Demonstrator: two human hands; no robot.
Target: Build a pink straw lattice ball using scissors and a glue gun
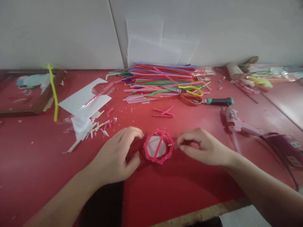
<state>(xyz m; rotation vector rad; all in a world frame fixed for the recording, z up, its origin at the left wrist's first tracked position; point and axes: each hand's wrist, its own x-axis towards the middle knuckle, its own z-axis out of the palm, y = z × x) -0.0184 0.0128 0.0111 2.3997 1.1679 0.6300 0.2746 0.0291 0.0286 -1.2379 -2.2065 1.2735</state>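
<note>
A small pink many-sided frame (169,155) lies on the red table between my hands, with a white disc (155,145) inside it and one pink strip (158,146) running across its top. My left hand (120,154) is just left of the frame, fingers bent and thumb apart, holding nothing. Close to the frame's right side is my right hand (201,146), loosely curled, its thumb and fingertips near each other with nothing visible between them. Whether those fingertips touch the frame is hard to see. A few short pink strips (163,112) lie beyond the frame.
A pile of coloured pipe cleaners (163,75) lies at the back with scissors (189,91) on it. Right of them are a dark-handled cutter (219,101) and a glue gun (239,123) with a cord. White card (80,97) and scraps lie left, near a wooden tray (38,108).
</note>
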